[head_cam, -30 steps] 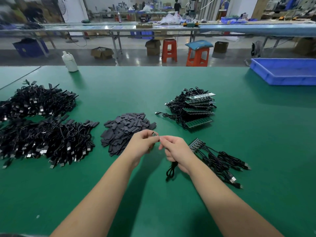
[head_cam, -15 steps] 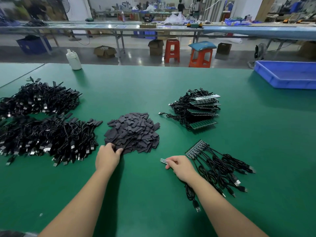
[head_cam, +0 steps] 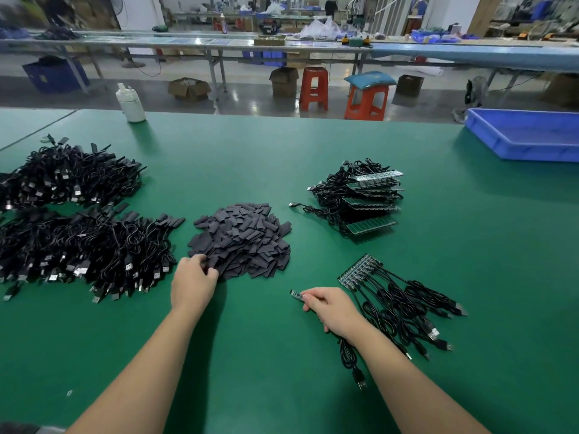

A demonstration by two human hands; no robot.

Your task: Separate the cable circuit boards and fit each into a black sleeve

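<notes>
Green work table point(head_cam: 313, 158), seen from the head camera. Centre: a heap of black sleeves point(head_cam: 241, 239), loosely piled. The left hand point(head_cam: 192, 281) is laid on the heap's near left edge, fingers curled into the sleeves; whether one is actually gripped cannot be told. The right hand point(head_cam: 330, 306) is set well apart from it, pinched shut on a single small circuit board point(head_cam: 297, 294), whose free end is pointed left; its black cable point(head_cam: 352, 360) is trailed back under the wrist, plug end nearest the viewer. Just right of that hand: an unseparated strip of boards point(head_cam: 358, 272) with cables fanned out behind. Farther back: a stack of board strips with cables point(head_cam: 363, 195). Left side: two large piles of finished black cables point(head_cam: 78, 245). Far edge: a white bottle point(head_cam: 131, 103), upright. Right far corner: a blue tray point(head_cam: 526, 142). Beyond the table: orange stools point(head_cam: 314, 87) and cardboard boxes on the floor.
</notes>
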